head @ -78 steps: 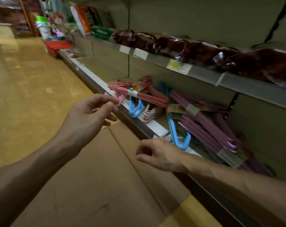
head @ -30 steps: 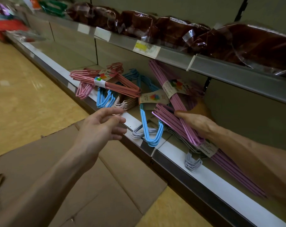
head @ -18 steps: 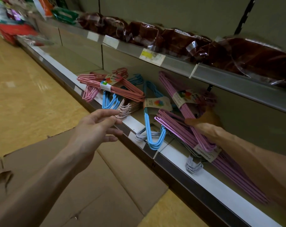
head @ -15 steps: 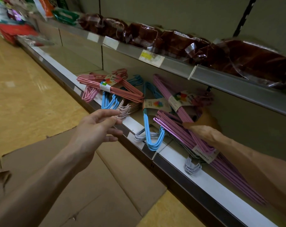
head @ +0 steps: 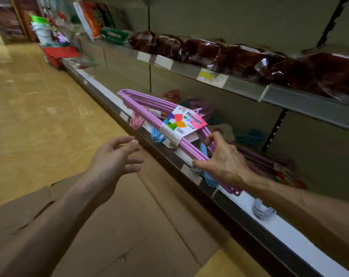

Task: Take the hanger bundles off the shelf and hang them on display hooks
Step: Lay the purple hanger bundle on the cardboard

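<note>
Your right hand [head: 222, 162] has its grip closed around the purple hanger bundle [head: 159, 114], thumb under the lower rods and fingers curled over the upper ones, close to the hook end. Held there, the long triangle sticks out toward ten o'clock, raised above the lower shelf [head: 269, 224] rather than lying on it. The paper label [head: 182, 122] wraps the rods and keeps the hangers together as one unit, which is why one hand can carry the lot.

Your left hand [head: 114, 158] holds nothing: its grip is wide, fingers spread and relaxed, hovering at nine o'clock from the bundle. It looks ready to steady the far end.

By count, one bundle is in hand. On the shelf behind it you can make out a pink one [head: 136, 120] at ten o'clock, a light blue one [head: 157, 134] beneath the label, a white hook cluster [head: 262, 211] at five o'clock, and a darker purple bundle [head: 273, 166] at three o'clock; further ones behind are too blurred to count. No display hooks are visible here.
</note>
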Motion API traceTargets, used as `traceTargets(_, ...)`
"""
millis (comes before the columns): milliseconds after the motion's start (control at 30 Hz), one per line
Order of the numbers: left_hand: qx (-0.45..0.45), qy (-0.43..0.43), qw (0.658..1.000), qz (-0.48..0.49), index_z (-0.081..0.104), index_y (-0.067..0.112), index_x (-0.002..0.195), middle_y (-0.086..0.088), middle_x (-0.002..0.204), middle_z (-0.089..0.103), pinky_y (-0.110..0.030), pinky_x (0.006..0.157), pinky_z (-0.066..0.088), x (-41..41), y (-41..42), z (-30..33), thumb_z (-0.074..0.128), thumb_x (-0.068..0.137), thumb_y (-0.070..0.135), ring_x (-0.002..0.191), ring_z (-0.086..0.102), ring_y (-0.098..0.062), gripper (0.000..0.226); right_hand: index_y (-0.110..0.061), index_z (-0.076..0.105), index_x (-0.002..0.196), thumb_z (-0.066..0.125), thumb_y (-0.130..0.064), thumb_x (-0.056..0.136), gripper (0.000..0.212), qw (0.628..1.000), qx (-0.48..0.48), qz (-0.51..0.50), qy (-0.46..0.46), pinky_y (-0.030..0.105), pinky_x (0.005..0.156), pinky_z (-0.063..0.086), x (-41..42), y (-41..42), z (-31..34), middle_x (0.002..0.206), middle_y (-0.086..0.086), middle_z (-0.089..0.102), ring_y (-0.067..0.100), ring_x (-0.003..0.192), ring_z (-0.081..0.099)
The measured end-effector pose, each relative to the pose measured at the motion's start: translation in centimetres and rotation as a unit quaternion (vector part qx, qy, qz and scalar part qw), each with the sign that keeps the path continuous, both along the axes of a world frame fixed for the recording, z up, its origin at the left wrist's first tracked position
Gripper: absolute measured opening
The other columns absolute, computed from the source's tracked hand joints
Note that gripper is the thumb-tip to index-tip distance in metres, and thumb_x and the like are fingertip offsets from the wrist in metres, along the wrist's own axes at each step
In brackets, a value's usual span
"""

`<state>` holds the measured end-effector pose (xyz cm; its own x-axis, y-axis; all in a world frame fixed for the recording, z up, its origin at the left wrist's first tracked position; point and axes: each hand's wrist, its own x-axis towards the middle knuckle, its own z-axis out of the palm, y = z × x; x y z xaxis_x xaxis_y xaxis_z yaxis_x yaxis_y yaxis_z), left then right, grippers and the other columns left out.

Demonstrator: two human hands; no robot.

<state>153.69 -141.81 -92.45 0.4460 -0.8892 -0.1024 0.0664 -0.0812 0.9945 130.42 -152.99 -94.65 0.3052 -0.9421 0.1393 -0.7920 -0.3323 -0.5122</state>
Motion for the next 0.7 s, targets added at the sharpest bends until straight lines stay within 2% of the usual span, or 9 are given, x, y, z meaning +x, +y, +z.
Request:
traceTargets(100,0.01,0.061,0.996,0.061,0.054,0.013,0.129,-0.01,0.121,0.062,-0.043,0.086,0.057,2.2,1.0,0.3,0.061,0.097,0.029,0.1,0.069,-0.029,0.037,-0.033,0.035,0.099,0.075,-0.052,0.069,0.054,0.998,-0.009,0.065,-0.006,0.041,0.062,0.05,2.9,2.1,0.0,0.088,-0.006,0.058,0.015,0.072,0.057)
traceTargets(233,-0.005,0.144,0.979,0.143,0.05,0.014,0.135,-0.013,0.131,0.056,-0.05,0.095,0.053,4.8,2.4,0.9,0.065,0.093,0.039,0.11,0.063,-0.032,0.051,-0.03,0.036,0.094,0.076,-0.052,0.067,0.053,0.99,-0.028,0.136,-0.024,0.04,0.067,0.049,6.6,4.8,0.4,0.085,-0.007,0.056,0.016,0.076,0.054)
traceTargets(300,-0.035,0.183,0.968,0.17,0.057,0.018,0.125,-0.015,0.127,0.059,-0.052,0.097,0.052,6.0,3.1,1.3,0.067,0.091,0.041,0.111,0.063,-0.033,0.042,-0.03,0.035,0.093,0.076,-0.053,0.067,0.053,0.985,-0.035,0.167,-0.037,0.04,0.066,0.047,8.2,6.1,0.5,0.084,-0.011,0.053,0.01,0.072,0.05)
traceTargets(367,-0.081,0.227,0.949,0.202,0.058,0.02,0.111,-0.014,0.117,0.065,-0.051,0.093,0.054,7.1,3.9,1.8,0.07,0.088,0.042,0.106,0.067,-0.031,0.034,-0.031,0.034,0.093,0.076,-0.055,0.068,0.054,0.98,-0.039,0.19,-0.05,0.038,0.062,0.044,9.9,7.3,0.6,0.082,-0.013,0.05,0.008,0.07,0.048)
traceTargets(400,-0.104,0.248,0.94,0.21,0.056,0.019,0.114,-0.014,0.114,0.067,-0.052,0.089,0.056,7.9,4.1,1.9,0.073,0.085,0.044,0.102,0.07,-0.031,0.041,-0.031,0.033,0.092,0.077,-0.055,0.069,0.055,0.977,-0.045,0.202,-0.053,0.035,0.06,0.04,10.7,8.0,0.7,0.081,-0.013,0.048,0.007,0.068,0.047)
traceTargets(500,-0.165,0.328,0.908,0.203,0.042,0.017,0.14,-0.021,0.118,0.07,-0.065,0.086,0.053,9.8,5.1,2.0,0.089,0.06,0.052,0.101,0.071,-0.04,0.1,-0.035,0.03,0.094,0.077,-0.055,0.072,0.055,0.965,-0.061,0.246,-0.062,0.027,0.062,0.035,13.1,9.9,1.0,0.081,-0.017,0.044,-0.001,0.068,0.045)
traceTargets(533,-0.177,0.334,0.901,0.212,0.038,0.018,0.144,-0.019,0.117,0.071,-0.068,0.085,0.051,10.6,5.3,1.8,0.087,0.061,0.055,0.1,0.071,-0.041,0.103,-0.037,0.029,0.096,0.077,-0.056,0.073,0.056,0.962,-0.064,0.258,-0.062,0.026,0.063,0.035,13.7,10.5,1.1,0.082,-0.018,0.042,-0.003,0.07,0.044)
traceTargets(633,-0.199,0.296,0.887,0.294,0.041,0.021,0.139,-0.008,0.107,0.076,-0.062,0.081,0.056,12.4,6.4,2.0,0.059,0.093,0.049,0.091,0.074,-0.033,0.056,-0.041,0.028,0.108,0.077,-0.064,0.07,0.066,0.957,-0.025,0.28,-0.07,0.029,0.073,0.049,15.5,11.7,1.2,0.09,-0.022,0.044,-0.004,0.079,0.049)
traceTargets(700,-0.202,0.277,0.888,0.306,0.042,0.02,0.139,-0.007,0.105,0.076,-0.057,0.077,0.058,13.8,7.0,2.1,0.052,0.098,0.044,0.088,0.075,-0.032,0.049,-0.043,0.029,0.118,0.079,-0.066,0.066,0.075,0.947,0.072,0.277,-0.148,0.035,0.079,0.057,16.4,12.2,1.6,0.105,-0.016,0.052,0.005,0.089,0.061)
